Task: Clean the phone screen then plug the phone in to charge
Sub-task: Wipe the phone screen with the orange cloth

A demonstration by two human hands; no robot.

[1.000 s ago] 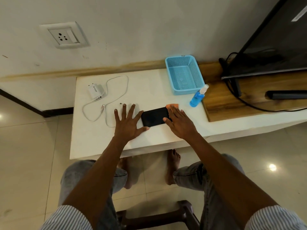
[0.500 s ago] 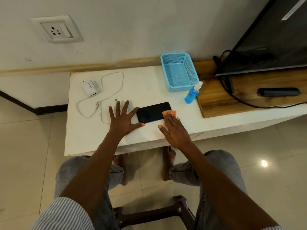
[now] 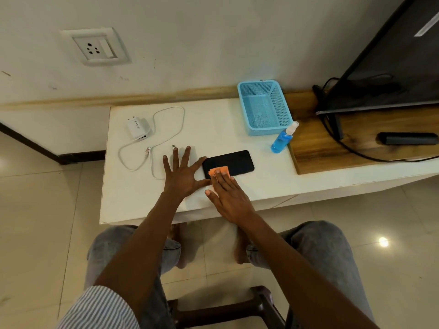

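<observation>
**Wiping the phone w/ orange cloth**

Phone point(image 3: 231, 163) lies flat, screen up, on the white table point(image 3: 133, 198), long side running left-right, approx mid-table near the front edge. Screen is dark.

Right hand point(image 3: 229, 198) lies flat, fingers straight & together, pressing a small orange cloth point(image 3: 219, 171) onto the phone's left end. Fingertips cover part of the cloth; thumb sticks out to the left, off the phone.

Left hand point(image 3: 181, 173) is flat on the table just left of the phone, fingers spread wide & straight, holding nothing. Its thumb touches the phone's left edge.

Charger adapter point(image 3: 137, 128), white, sits at the table's back left. White cable point(image 3: 166, 117) loops behind & around it; one connector end lies just beyond the left fingertips, the other a bit further left. Cable isn't plugged into the phone.

Wall socket point(image 3: 96, 47) is above the table's left side, nothing in it.

Blue spray bottle point(image 3: 282, 138) stands right of the phone, just in front of a blue mesh basket point(image 3: 264, 108). TV point(image 3: 392, 60) & a dark remote point(image 3: 407, 138) are on the wood surface far right.
</observation>
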